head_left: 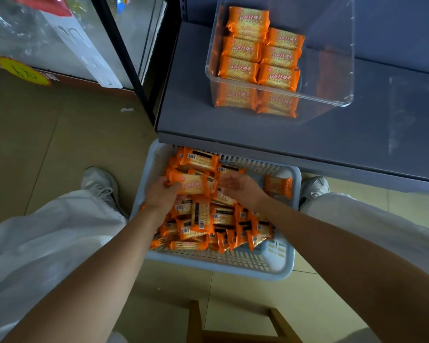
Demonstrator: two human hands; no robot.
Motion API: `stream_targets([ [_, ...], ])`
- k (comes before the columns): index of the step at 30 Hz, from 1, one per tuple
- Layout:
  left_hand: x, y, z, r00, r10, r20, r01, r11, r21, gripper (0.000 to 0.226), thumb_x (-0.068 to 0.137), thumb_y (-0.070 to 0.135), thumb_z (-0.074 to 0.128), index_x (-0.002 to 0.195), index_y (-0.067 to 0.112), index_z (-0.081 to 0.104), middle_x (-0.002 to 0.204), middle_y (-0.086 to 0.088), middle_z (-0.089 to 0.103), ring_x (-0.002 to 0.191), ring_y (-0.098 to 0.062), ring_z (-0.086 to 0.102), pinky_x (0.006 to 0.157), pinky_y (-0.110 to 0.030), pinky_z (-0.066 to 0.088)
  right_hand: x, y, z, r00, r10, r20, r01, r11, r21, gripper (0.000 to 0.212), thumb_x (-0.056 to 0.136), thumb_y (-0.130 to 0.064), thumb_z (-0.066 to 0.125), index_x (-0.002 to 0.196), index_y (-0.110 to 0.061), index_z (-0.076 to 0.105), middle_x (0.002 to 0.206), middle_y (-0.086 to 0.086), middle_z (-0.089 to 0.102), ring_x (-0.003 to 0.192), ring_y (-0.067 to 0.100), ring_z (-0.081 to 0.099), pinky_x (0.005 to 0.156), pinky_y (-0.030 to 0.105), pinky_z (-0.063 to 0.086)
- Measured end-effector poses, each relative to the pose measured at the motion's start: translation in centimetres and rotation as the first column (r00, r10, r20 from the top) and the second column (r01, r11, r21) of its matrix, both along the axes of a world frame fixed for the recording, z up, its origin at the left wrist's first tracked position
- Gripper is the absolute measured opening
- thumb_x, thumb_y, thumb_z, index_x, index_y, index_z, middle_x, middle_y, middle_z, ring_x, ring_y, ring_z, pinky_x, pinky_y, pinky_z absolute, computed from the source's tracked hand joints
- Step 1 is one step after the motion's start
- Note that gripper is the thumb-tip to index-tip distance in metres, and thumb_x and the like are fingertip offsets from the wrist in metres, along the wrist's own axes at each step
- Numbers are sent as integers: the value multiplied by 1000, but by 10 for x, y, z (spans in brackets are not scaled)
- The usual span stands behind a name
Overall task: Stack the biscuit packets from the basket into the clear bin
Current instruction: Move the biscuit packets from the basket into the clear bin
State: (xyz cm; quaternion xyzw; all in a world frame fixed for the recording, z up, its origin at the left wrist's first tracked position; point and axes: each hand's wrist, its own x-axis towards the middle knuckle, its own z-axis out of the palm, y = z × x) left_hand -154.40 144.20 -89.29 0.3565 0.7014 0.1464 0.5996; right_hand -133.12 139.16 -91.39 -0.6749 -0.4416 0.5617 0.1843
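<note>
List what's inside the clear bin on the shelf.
The clear bin holds orange biscuit packets laid flat in two columns along its left side. A lower layer shows through the front wall. The right side is bare. Packets buried beneath the top ones cannot be counted.

You're in a shop. Evidence: yellow handwritten price sticker [22, 71] by the glass cabinet [60, 33], grey shelf [233, 125] carrying a clear bin [332, 101] with rows of identical biscuit packets [238, 70], basket [278, 258] of the same stock under the shelf's front edge.
</note>
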Motion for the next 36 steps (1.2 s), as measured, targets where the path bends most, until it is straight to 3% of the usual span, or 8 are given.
stream_targets([
  [7, -22, -4, -23, 995, -1, -98, 3, 1000, 21, 11, 99, 14, 48, 109, 15, 52, 103, -12, 66, 68, -18, 67, 75, -41, 57, -47, -22, -37, 876, 429, 221, -442, 897, 8, 49, 81, -16, 74, 125, -24, 54, 131, 3, 44, 117, 19, 48, 99, 31, 44],
  [11, -27, -5, -32, 997, 0, -74, 1, 1000, 17, 15, 99, 13, 47, 113, 14, 51, 109, -13, 65, 72, -22, 68, 75, -44, 58, -70, -36, -49, 841, 448, 304, -457, 888, -46, 76, 66, -36, 85, 129, -28, 42, 138, 2, 28, 129, 21, 28, 105, 37, 38],
  [14, -29, -4, -34, 998, -7, -62, 8, 1000, 19, 18, 98, 10, 47, 116, 12, 51, 103, -13, 65, 66, -18, 67, 63, -35, 57, -73, -38, -53, 810, 422, 408, -467, 884, 13, 73, 66, -26, 84, 126, -24, 44, 132, 3, 32, 123, 23, 32, 100, 37, 42],
  [20, -28, 0, -28, 997, 22, -75, -22, 1000, 3, 13, 98, 12, 49, 111, 11, 51, 102, -14, 65, 68, -19, 66, 79, -46, 56, -44, -26, -38, 925, 308, 222, -337, 935, 110, 32, 79, -22, 75, 105, -18, 58, 103, -3, 56, 95, 10, 51, 78, 24, 43],
  [25, -24, 2, -17, 996, 36, -85, -36, 999, 9, 15, 98, 16, 52, 111, 11, 51, 105, -12, 65, 76, -21, 67, 80, -43, 58, -10, -13, -3, 993, 16, 118, -29, 994, 110, 16, 89, -23, 67, 103, -16, 69, 99, -6, 67, 93, 7, 62, 81, 17, 48],
  [30, -16, -1, -5, 995, -35, -92, 39, 998, 44, 8, 96, 22, 52, 98, 25, 59, 108, -6, 66, 99, -28, 65, 92, -48, 52, 19, -4, 24, 944, -309, -117, 307, 951, -36, 20, 93, -15, 60, 108, -4, 67, 107, 18, 68, 98, 27, 66, 87, 37, 56],
  [33, -10, -3, 3, 996, -58, -69, 61, 997, 45, 15, 96, 22, 52, 86, 29, 60, 103, -3, 67, 95, -26, 66, 90, -48, 53, 25, -3, 38, 877, -417, -237, 396, 908, -135, 19, 95, -9, 55, 111, -4, 63, 102, 10, 66, 94, 22, 64, 77, 26, 58],
  [36, 1, -6, 14, 998, -33, 45, 34, 999, -28, 13, 97, 14, 53, 105, 17, 63, 101, -4, 67, 89, -22, 68, 82, -38, 56, 26, -5, 43, 875, -403, -268, 376, 915, -150, 12, 96, -9, 53, 100, -16, 62, 97, 4, 66, 91, 19, 65, 77, 26, 58],
])
